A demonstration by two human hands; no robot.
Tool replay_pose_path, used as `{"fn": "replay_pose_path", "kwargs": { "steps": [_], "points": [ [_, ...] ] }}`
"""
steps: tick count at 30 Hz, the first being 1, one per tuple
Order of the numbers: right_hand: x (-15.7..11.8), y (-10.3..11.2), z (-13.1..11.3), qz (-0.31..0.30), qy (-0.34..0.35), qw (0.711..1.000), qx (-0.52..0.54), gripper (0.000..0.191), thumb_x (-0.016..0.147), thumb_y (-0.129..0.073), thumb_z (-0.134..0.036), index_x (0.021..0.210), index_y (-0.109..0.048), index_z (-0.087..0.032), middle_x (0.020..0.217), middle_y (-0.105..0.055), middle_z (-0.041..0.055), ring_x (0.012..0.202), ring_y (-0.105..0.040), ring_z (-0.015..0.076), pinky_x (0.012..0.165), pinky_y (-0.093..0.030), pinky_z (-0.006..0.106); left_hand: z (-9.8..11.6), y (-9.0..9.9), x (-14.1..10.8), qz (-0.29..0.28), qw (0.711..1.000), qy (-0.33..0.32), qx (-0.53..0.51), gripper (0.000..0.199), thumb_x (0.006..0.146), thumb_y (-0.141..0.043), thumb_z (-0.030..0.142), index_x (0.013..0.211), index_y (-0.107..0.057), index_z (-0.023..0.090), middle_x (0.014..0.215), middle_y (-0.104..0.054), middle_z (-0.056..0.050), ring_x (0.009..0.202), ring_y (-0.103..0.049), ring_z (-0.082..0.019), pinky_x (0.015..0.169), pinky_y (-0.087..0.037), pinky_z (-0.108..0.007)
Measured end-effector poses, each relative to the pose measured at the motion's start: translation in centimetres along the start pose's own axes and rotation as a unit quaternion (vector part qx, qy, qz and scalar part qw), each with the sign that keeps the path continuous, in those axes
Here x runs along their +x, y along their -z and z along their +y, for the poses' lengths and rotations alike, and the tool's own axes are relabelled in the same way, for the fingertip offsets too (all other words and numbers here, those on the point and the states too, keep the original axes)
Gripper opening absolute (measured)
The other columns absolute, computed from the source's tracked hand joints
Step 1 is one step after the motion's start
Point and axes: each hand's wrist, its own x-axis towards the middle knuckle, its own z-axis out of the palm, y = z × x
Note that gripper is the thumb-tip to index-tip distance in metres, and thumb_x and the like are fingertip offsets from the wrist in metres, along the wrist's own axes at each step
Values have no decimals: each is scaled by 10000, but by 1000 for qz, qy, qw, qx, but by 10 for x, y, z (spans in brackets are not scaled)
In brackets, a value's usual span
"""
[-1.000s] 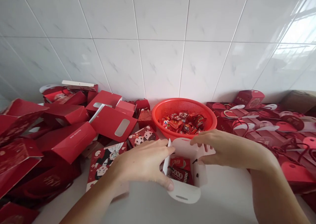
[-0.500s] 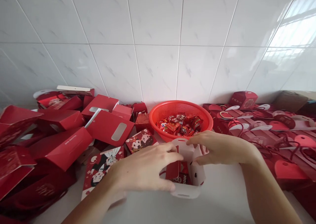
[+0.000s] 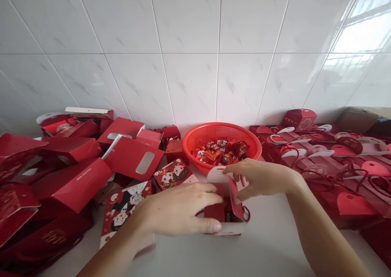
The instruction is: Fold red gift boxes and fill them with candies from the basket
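A small red candy box (image 3: 236, 201) with a white inside stands on the white tabletop in front of me, its top partly open. My left hand (image 3: 183, 207) holds its left side, fingers over the left flap and thumb at the near edge. My right hand (image 3: 262, 179) grips the right flap, which leans inward, thumb and fingers on either side of it. The white far flap stands up under my right fingertips. Dark red contents show only in a narrow gap. A red cord loop sticks out at the right. Behind it, wrapped candies (image 3: 214, 152) lie in a red plastic basket (image 3: 191, 163).
Open red boxes (image 3: 73, 179) are heaped on the left. Flat by my left forearm lies a box printed with cartoon figures (image 3: 126, 203); a similar one (image 3: 174, 173) is behind. Rows of closed boxes with cords (image 3: 320, 163) fill the right. A tiled wall (image 3: 189, 77) rises behind.
The right flap has swung from outward to inward under my right hand, and the left flap has folded further over. The near white flap has come up. The view has shifted slightly.
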Motion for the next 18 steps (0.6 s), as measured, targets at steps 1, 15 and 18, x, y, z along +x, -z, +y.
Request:
{"fn": "replay_pose_path", "kwargs": {
  "steps": [1,15,18],
  "points": [
    [2,-2,-2,7,0,1000,-4,605,787,-702,-379,1344,-575,-182,1102,-682,95,1018,-610,281,732,-443,312,0,0,0,-4,1000,1,-4,374,909,-613,478,1237,-682,310,1313,-655,-30,1219,-587,-263,1020,-434,-341],
    [14,-24,-16,52,28,996,-72,232,762,-673,-241,980,-608,-194,845,-656,38,785,-652,220,548,-272,275,-2,-3,-3,-12,998,12,-52,600,830,-626,668,1307,-649,303,1408,-601,-48,1278,-549,-299,1047,-423,-372],
    [16,-25,-15,54,30,995,-83,223,747,-690,-252,939,-595,-190,857,-663,40,796,-661,223,546,-272,276,-3,-4,-1,-7,999,7,-53,602,831,-612,684,1294,-654,302,1392,-613,-52,1261,-559,-301,1024,-431,-369]
  ]
}}
